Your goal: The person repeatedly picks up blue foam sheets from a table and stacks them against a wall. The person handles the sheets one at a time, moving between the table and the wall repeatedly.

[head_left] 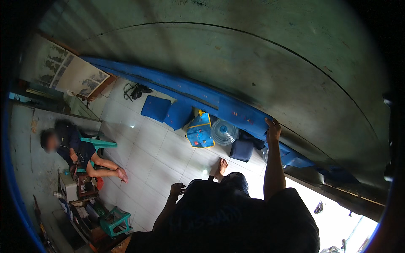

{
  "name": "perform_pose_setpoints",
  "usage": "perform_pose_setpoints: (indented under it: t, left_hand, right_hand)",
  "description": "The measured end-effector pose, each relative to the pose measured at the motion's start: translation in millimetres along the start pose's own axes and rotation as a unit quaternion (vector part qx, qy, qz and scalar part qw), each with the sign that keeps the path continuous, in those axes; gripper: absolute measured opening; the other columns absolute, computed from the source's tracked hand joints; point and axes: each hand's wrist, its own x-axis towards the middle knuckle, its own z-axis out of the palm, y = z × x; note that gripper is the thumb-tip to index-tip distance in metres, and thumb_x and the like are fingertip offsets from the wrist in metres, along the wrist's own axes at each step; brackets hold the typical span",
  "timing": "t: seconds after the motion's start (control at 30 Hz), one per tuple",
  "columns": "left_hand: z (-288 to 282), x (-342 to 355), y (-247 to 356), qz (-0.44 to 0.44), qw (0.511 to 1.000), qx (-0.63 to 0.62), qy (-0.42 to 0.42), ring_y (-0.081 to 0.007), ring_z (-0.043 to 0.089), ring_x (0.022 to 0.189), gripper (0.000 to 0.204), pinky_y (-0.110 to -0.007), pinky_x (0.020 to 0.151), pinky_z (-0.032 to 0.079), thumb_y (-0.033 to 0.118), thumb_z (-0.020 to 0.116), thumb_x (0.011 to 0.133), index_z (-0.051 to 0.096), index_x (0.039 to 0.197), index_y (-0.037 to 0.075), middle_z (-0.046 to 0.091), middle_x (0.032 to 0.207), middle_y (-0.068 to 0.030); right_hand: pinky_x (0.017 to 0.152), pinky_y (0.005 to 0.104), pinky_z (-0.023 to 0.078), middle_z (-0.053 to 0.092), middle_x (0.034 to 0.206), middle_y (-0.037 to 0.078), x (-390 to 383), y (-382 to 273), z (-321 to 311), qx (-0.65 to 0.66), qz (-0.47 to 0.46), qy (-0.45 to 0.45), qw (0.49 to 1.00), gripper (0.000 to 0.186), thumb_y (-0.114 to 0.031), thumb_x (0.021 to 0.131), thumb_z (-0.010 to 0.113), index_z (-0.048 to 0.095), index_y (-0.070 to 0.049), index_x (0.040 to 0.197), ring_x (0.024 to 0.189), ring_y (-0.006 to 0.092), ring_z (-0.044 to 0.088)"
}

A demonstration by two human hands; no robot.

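Note:
My right arm reaches up to a long blue ledge [236,114] along the greenish wall. At its edge, my right hand [273,129] is closed, the fingers bent over the blue surface. My left hand [177,189] hangs low above the tiled floor, fingers loosely bent and apart, with nothing visible in it. Below the ledge stands a clear blue water jug [224,132]. Beside the jug sits a blue bag with yellow trim [200,131]. A dark folded cushion or cloth bundle [241,150] lies on the jug's other side. My bare foot [220,168] is on the floor.
Two blue cushion-like blocks [156,108] stand farther along the wall, near black footwear or straps [137,91]. At left a person [76,147] sits on a green plastic chair [99,143]. A green stool [115,221] is beside cluttered shelving. Bright light fills an opening [325,211] at lower right.

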Motion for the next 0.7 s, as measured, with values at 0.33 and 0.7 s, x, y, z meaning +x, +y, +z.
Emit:
perform_pose_setpoints:
  t: [0.33,0.7]
  left_hand:
    - [-22.3,4.7,33.9,0.099,0.971,0.204,-0.079,-0.0204,0.064,0.071,0.015,-0.032,0.056,0.053,0.016,0.044,0.088,0.051,0.086,0.004,0.063,0.091,-0.0109]
    - [-13.3,79.0,14.3,-0.073,0.98,0.019,-0.186,-0.0246,0.061,0.07,0.03,-0.034,0.056,0.048,0.023,0.046,0.087,0.044,0.11,0.004,0.06,0.095,-0.0128]
  right_hand:
    - [0.056,0.0215,0.04,0.061,0.083,0.001,-76.8,50.9,-76.5,0.034,-0.04,0.159,0.986,0.03,-0.016,0.073,0.068,0.059,-0.007,0.1,0.063,0.0103,0.053]
    - [0.061,0.0321,0.052,0.064,0.086,0.01,-451.0,199.1,-227.3,0.03,0.349,0.281,0.894,0.019,-0.014,0.074,0.065,0.062,-0.002,0.09,0.072,0.0208,0.063]
